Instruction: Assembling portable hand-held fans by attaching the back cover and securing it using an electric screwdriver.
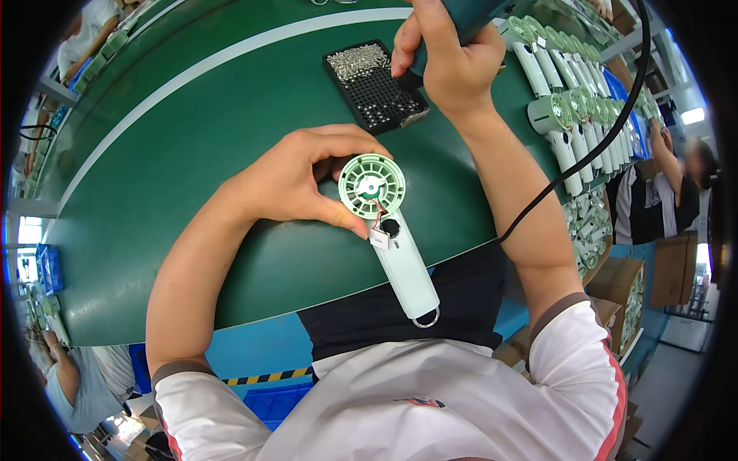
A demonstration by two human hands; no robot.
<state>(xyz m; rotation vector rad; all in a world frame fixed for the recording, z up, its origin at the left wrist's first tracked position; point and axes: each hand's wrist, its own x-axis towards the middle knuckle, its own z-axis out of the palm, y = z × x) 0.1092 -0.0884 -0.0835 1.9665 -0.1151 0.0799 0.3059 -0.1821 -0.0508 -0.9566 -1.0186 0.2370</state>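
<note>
My left hand (311,180) grips a pale green handheld fan (407,269) by its round head, thumb on the near side and fingers round the far side. The fan's slotted housing faces up, with red wires and a small white tag at the neck; its white handle, ending in a metal loop, points toward my body. Up and to the right, my right hand (453,65) is wrapped round a dark teal power screwdriver (467,17), mostly cut off by the picture's top edge. Just left of its tip lies a black screw tray (384,86) holding many small silver screws.
Rows of similar fans (576,127) line the table's right side. A black cable (596,150) hangs from above past my right forearm. Small pale parts (586,230) are heaped at the right, near cardboard boxes (619,288). Other people work at the far left and right.
</note>
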